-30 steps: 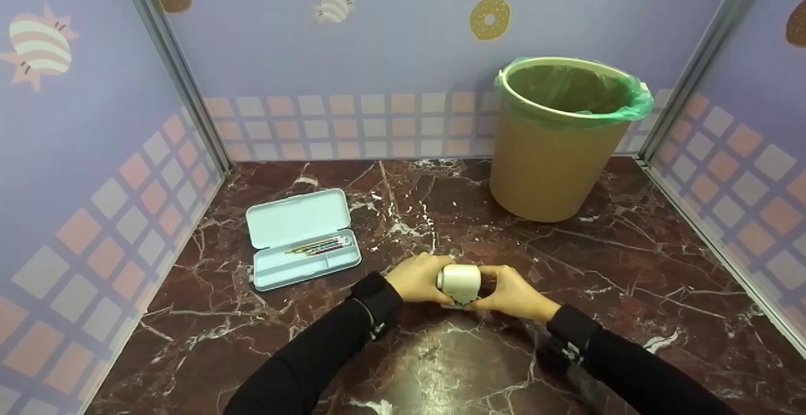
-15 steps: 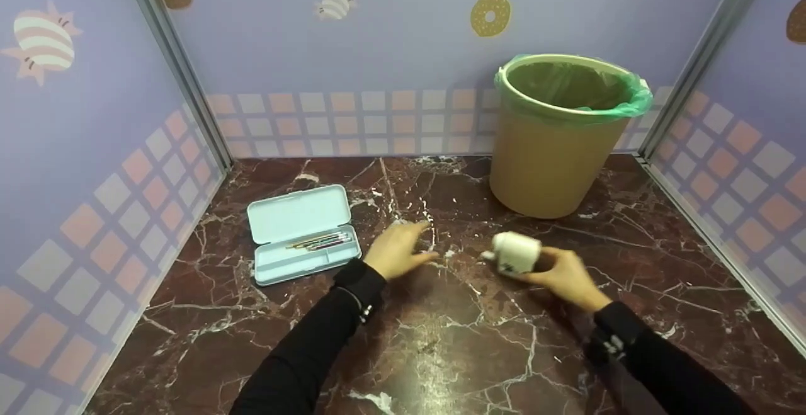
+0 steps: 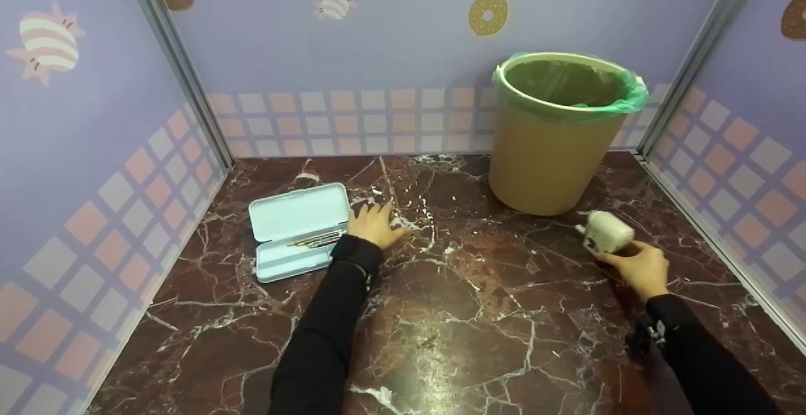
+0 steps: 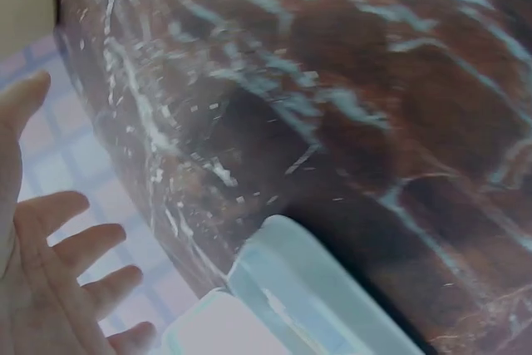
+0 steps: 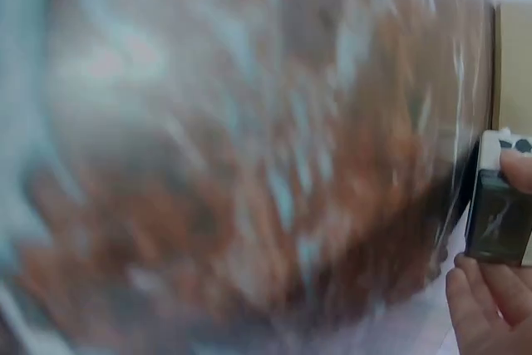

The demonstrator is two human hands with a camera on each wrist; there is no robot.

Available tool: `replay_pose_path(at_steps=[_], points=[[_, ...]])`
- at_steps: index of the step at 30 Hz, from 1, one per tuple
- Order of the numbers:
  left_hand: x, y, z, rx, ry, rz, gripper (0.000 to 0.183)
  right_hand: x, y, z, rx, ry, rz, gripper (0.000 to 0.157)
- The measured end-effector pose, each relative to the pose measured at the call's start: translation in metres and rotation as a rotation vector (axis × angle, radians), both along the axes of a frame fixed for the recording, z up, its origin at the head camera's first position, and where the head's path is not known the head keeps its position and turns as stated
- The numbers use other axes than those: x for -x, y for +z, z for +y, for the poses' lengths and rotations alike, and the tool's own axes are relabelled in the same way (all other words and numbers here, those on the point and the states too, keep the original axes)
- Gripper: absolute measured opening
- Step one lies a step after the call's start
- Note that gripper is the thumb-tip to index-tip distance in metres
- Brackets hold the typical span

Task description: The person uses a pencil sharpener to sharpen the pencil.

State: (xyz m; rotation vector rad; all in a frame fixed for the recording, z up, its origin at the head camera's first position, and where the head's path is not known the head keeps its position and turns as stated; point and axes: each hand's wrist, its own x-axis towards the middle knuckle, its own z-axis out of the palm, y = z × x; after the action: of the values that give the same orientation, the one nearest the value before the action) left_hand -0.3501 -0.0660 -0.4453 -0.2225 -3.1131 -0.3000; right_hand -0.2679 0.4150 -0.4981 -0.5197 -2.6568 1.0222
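Observation:
My right hand [image 3: 645, 270] holds a white pencil sharpener [image 3: 607, 232] with a dark see-through drawer, at the right of the table in front of the bin. In the right wrist view, thumb and fingers grip the sharpener [image 5: 503, 214] at the right edge of the picture. My left hand [image 3: 376, 226], holding nothing, has its fingers spread at the right side of an open light-blue pencil case [image 3: 286, 267]. Several pencils [image 3: 315, 238] lie in the case, partly hidden by that hand. The left wrist view shows the bare hand [image 4: 58, 280] beside the case [image 4: 324, 288].
A tan bin [image 3: 544, 157] with a green liner stands at the back right. Small white specks [image 3: 428, 213] are scattered on the dark marbled table [image 3: 441, 333] right of the case. Patterned walls [image 3: 352, 56] close off the back and both sides.
Both hands were on the sharpener at the middle. My left hand has let go and moved left to the pencil case, while the right hand has carried the sharpener to the right.

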Motion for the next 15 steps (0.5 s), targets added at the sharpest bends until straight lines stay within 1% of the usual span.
replay_pose_path(at_steps=[4,8,11,15], points=[[0.006,0.005,0.005,0.020,0.028,-0.045,0.080,0.000,0.001,0.011,0.000,-0.106,-0.024,0.066],[0.009,0.005,0.011,0.048,0.018,-0.075,0.084,-0.001,0.001,0.014,0.020,-0.188,-0.001,0.065],[0.010,0.003,0.015,0.073,0.009,-0.089,0.086,0.000,0.000,0.015,0.034,-0.234,0.004,0.069],[0.010,0.003,0.017,0.093,0.016,-0.092,0.086,0.001,-0.001,0.013,0.028,-0.266,-0.020,0.075]])
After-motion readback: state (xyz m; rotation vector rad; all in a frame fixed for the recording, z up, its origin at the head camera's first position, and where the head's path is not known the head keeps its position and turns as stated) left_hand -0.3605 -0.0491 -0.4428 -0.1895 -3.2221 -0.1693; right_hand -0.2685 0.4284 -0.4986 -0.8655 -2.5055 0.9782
